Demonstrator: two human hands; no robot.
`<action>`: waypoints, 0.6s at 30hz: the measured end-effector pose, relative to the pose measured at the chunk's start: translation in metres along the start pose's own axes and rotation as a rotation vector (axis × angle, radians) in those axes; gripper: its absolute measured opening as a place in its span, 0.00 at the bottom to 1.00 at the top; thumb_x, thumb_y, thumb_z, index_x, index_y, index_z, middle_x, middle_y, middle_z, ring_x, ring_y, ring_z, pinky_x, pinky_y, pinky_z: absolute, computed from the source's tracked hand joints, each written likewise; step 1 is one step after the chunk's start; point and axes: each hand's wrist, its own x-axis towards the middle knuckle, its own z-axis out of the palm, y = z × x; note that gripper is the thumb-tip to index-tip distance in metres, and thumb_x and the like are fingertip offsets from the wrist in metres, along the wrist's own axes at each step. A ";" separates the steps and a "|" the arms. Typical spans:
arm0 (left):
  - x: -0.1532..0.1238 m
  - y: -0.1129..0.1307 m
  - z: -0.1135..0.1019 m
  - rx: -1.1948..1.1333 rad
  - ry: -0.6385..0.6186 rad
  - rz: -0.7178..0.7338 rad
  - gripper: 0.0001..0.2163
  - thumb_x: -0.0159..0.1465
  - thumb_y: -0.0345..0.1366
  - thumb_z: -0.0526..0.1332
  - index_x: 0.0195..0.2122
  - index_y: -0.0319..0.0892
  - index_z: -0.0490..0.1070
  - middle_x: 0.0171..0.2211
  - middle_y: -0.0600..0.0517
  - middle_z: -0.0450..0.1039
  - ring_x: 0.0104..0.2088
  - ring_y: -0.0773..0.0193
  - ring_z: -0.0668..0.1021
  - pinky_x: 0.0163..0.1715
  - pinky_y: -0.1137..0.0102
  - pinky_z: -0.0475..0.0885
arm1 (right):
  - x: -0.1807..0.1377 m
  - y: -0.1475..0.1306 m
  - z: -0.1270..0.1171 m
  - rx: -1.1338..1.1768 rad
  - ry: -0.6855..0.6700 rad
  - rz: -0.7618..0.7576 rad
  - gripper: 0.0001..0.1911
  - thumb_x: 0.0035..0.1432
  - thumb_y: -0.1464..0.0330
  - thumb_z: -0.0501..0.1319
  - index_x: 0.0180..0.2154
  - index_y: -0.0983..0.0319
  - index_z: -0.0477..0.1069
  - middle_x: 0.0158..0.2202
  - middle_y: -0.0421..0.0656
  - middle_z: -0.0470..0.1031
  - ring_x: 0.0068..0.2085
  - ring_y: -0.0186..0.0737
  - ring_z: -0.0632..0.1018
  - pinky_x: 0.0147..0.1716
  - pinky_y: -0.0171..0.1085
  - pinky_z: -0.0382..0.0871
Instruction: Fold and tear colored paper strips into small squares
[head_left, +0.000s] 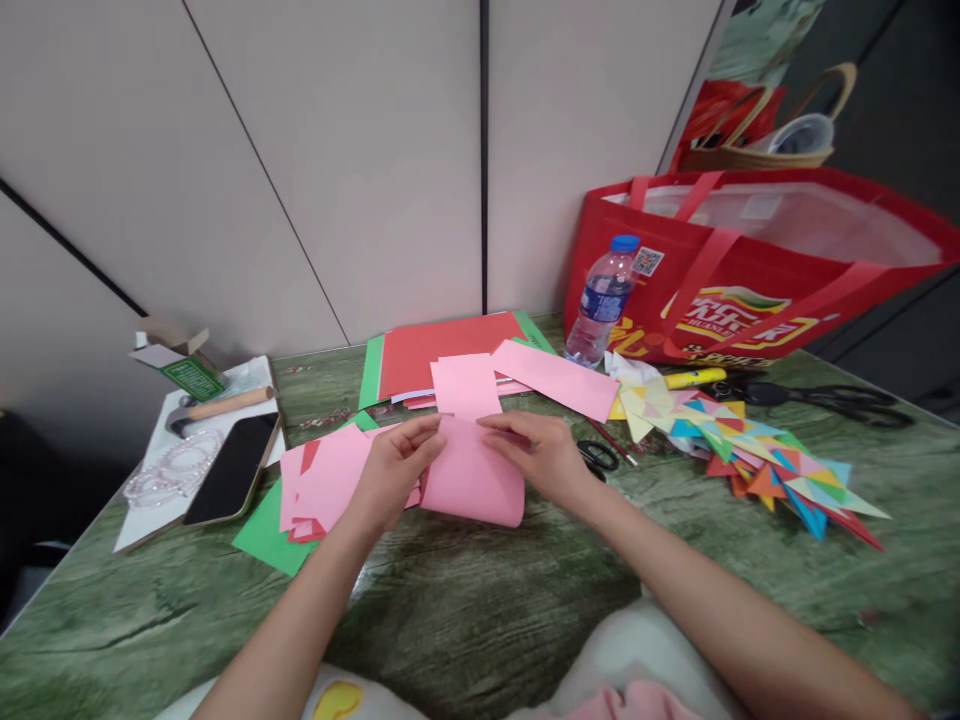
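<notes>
A pink sheet of paper [472,475] is bent over on itself, its rounded fold facing me, above the green table. My left hand [401,465] pinches its upper left edge, and my right hand [536,450] pinches the upper right edge. Just beyond lie a pink paper strip [465,383] and a longer pink strip [559,380]. Left of my left hand, pink paper pieces [334,475] rest with red bits on a green sheet [262,535]. Black-handled scissors [598,458] lie partly hidden behind my right hand.
Red and green sheets [450,350] are stacked at the back. A water bottle [600,300] stands before a red bag [750,270]. Folded colourful paper pieces [780,455] spread out on the right. A phone [232,470], beads [176,470] and a wooden-handled tool [232,402] lie left.
</notes>
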 end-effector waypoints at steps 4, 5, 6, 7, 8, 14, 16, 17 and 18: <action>-0.002 0.002 -0.001 0.096 0.017 0.028 0.16 0.50 0.37 0.64 0.41 0.41 0.73 0.21 0.55 0.69 0.21 0.71 0.66 0.21 0.76 0.59 | 0.000 -0.001 0.000 -0.008 -0.022 -0.016 0.10 0.55 0.68 0.58 0.39 0.59 0.74 0.32 0.43 0.78 0.31 0.38 0.77 0.31 0.36 0.69; -0.002 0.002 -0.001 0.104 0.003 0.037 0.17 0.51 0.37 0.64 0.42 0.41 0.73 0.19 0.57 0.66 0.20 0.72 0.64 0.19 0.77 0.57 | 0.000 -0.001 0.000 -0.007 -0.025 -0.021 0.10 0.55 0.68 0.58 0.39 0.59 0.74 0.33 0.43 0.78 0.32 0.39 0.77 0.31 0.36 0.69; -0.002 0.002 -0.001 0.112 -0.008 0.047 0.17 0.51 0.37 0.64 0.42 0.41 0.72 0.17 0.59 0.62 0.18 0.73 0.62 0.18 0.77 0.55 | 0.000 -0.001 0.000 -0.005 -0.027 -0.025 0.09 0.55 0.69 0.58 0.39 0.58 0.74 0.34 0.43 0.78 0.33 0.39 0.77 0.32 0.36 0.69; -0.002 0.002 -0.001 0.121 -0.014 0.056 0.16 0.52 0.37 0.63 0.43 0.42 0.72 0.16 0.60 0.60 0.18 0.73 0.60 0.18 0.77 0.53 | 0.000 -0.001 0.000 -0.003 -0.029 -0.029 0.09 0.55 0.69 0.57 0.39 0.58 0.74 0.35 0.43 0.78 0.34 0.39 0.77 0.33 0.36 0.69; -0.002 0.002 -0.001 0.131 -0.016 0.061 0.16 0.52 0.37 0.63 0.43 0.42 0.72 0.16 0.60 0.58 0.18 0.73 0.59 0.17 0.77 0.52 | 0.001 -0.001 0.000 0.000 -0.031 -0.034 0.09 0.55 0.69 0.57 0.39 0.58 0.74 0.35 0.43 0.78 0.34 0.39 0.77 0.33 0.37 0.69; -0.003 0.003 -0.002 0.186 -0.039 0.066 0.15 0.55 0.38 0.60 0.43 0.41 0.70 0.16 0.60 0.54 0.19 0.73 0.58 0.18 0.77 0.54 | 0.001 -0.002 -0.002 0.009 -0.044 -0.061 0.10 0.56 0.70 0.57 0.38 0.58 0.74 0.34 0.43 0.78 0.34 0.39 0.78 0.34 0.37 0.70; -0.003 0.002 -0.003 0.207 -0.055 0.082 0.15 0.55 0.38 0.60 0.44 0.41 0.70 0.16 0.61 0.53 0.19 0.72 0.58 0.19 0.77 0.54 | 0.002 -0.003 -0.002 0.013 -0.048 -0.066 0.10 0.56 0.71 0.56 0.38 0.59 0.74 0.34 0.43 0.78 0.34 0.39 0.78 0.34 0.37 0.70; -0.003 0.002 -0.003 0.219 -0.062 0.088 0.15 0.56 0.38 0.60 0.44 0.41 0.69 0.16 0.61 0.53 0.19 0.72 0.58 0.19 0.77 0.54 | 0.002 -0.003 -0.002 0.015 -0.047 -0.068 0.10 0.56 0.71 0.56 0.38 0.60 0.74 0.34 0.43 0.78 0.34 0.39 0.78 0.34 0.37 0.70; -0.002 0.002 -0.004 0.231 -0.068 0.094 0.15 0.56 0.38 0.60 0.44 0.41 0.69 0.16 0.61 0.52 0.19 0.72 0.57 0.19 0.77 0.54 | 0.001 -0.004 -0.003 0.016 -0.045 -0.071 0.10 0.56 0.72 0.56 0.38 0.60 0.74 0.34 0.44 0.78 0.34 0.39 0.78 0.33 0.36 0.70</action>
